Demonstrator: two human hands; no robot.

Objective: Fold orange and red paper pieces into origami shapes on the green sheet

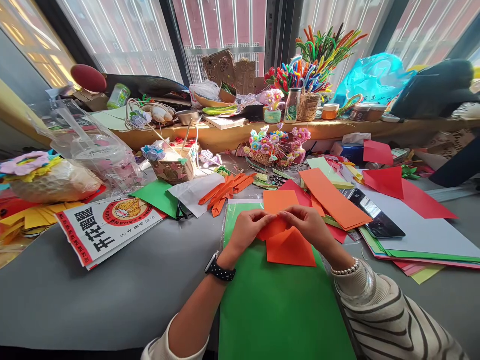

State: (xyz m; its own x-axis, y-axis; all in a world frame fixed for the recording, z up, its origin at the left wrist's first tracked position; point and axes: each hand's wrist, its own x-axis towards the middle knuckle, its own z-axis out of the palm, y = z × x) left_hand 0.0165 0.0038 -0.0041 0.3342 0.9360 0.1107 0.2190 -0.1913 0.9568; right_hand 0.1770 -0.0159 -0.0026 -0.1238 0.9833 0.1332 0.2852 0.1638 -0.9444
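Observation:
Between my two hands is a small piece of orange paper (273,229), pinched at its upper edge. My left hand (252,226) grips it from the left with thumb and fingers together. From the right, my right hand (305,224) pinches the same paper, the fingertips of both hands nearly meeting. Just below lies a creased orange sheet (291,250), and a flat orange sheet (279,199) shows behind the fingers. All of these rest on or above a large green sheet (277,310) in a clear sleeve.
Folded orange strips (228,192) lie ahead to the left, near a printed paper bag (112,227). A phone (375,215) and long orange sheets (335,197) sit to the right on stacked paper (442,240). Behind are a flower basket (174,165) and a cluttered ledge (225,132).

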